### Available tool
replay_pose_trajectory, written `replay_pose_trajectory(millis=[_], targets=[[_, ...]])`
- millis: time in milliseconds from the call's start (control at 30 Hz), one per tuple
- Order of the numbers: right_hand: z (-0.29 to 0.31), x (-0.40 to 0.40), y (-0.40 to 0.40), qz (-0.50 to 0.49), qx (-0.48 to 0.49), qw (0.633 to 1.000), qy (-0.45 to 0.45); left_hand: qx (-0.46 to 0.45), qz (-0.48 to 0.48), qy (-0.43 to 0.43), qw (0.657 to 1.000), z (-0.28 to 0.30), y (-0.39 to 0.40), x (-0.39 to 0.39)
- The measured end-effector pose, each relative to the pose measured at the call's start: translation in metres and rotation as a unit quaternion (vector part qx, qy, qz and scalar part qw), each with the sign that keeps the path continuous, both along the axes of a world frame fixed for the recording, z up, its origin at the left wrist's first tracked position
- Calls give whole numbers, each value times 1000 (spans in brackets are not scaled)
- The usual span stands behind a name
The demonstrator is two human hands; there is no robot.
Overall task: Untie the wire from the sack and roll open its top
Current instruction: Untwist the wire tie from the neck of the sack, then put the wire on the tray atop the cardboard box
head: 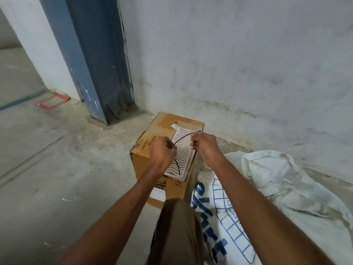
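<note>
Fingers of your left hand (pixel 162 150) and right hand (pixel 204 145) pinch thin black wire (pixel 184 137) above brown cardboard box (pixel 152 150); white woven sack (pixel 267 188) beside.

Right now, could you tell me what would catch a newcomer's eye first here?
Both hands, left and right, hold a black wire in mid-frame, above a white ribbed tray on a cardboard box. A white sack with blue print lies at lower right.
</note>
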State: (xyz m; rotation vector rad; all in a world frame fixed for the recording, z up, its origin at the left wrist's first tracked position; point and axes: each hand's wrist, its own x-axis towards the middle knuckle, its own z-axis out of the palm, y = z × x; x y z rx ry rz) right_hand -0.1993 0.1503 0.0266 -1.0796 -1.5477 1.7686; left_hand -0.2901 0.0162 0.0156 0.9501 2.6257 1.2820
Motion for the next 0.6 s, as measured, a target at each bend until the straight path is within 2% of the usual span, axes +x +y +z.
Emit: replay_pose_trajectory(millis=[300,600], targets=[[-36,-31,20,-13,44,996,-76,-47,16,15,999,-30,21,-27],[-19,4,0,-19,85,992,-91,-29,-25,63,997,-7,10,2]])
